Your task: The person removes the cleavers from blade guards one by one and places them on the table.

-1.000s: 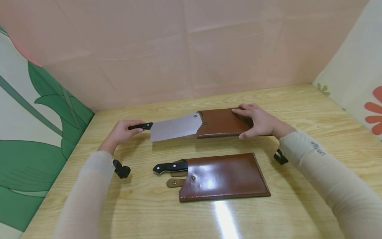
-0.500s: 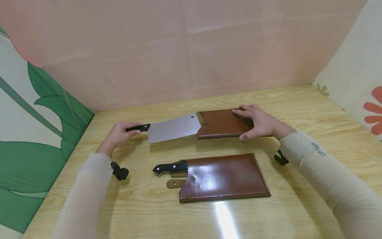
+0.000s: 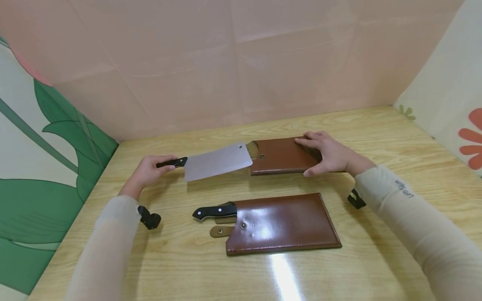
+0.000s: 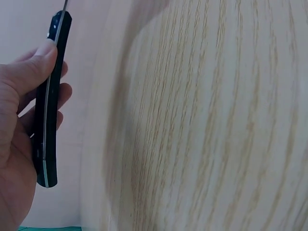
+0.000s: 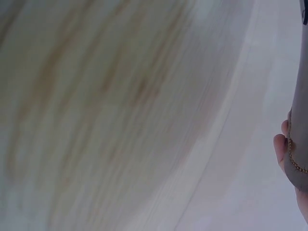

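My left hand (image 3: pixel 152 169) grips the black riveted handle of a cleaver (image 3: pixel 218 161). In the left wrist view the thumb and fingers wrap that handle (image 4: pixel 50 106). The wide silver blade points right, its far end at the mouth of a brown leather sheath (image 3: pixel 282 156); whether its lower corner is still inside I cannot tell. My right hand (image 3: pixel 329 154) holds this sheath by its right end, thumb at the near edge, fingers over the top. The right wrist view shows only the sheath's stitched edge (image 5: pixel 298 163) and a few fingers.
A second brown sheath (image 3: pixel 290 225) lies nearer on the wooden table (image 3: pixel 180 267), with a black-handled knife (image 3: pixel 214 211) in it and a loose snap strap (image 3: pixel 221 230). A pink sheet (image 3: pixel 180 62) hangs behind the table. Painted walls flank both sides.
My left hand has drawn the cleaver leftward, so more blade shows and the sheath's tan inner back is exposed at the mouth. The right hand and sheath have shifted very slightly right.
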